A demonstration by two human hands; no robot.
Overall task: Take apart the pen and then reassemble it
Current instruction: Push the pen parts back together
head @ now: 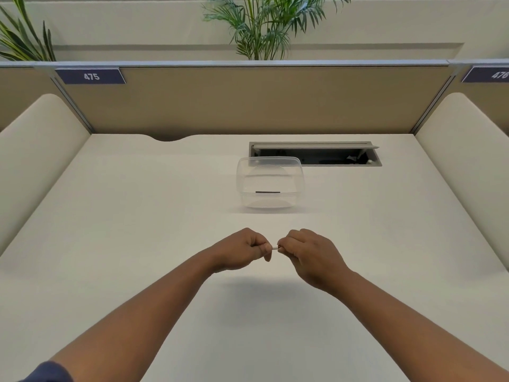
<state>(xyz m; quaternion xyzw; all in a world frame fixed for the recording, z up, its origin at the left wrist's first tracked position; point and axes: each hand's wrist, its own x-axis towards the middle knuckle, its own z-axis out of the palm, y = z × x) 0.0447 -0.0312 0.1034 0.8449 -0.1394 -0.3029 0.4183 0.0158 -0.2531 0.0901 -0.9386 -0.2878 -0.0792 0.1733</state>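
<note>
My left hand (242,250) and my right hand (308,255) are held together above the white desk, both closed around a pen (275,247). Only a short white stretch of the pen shows between the two sets of fingers; the rest is hidden inside my fists. A clear plastic container (270,183) stands farther back on the desk, with a thin dark stick-like piece (267,192) lying inside it near the front wall.
An open cable hatch (316,154) is sunk into the desk behind the container. Beige partition walls (248,100) close the desk at the back, with cream side panels left and right. Plants rise behind the partition.
</note>
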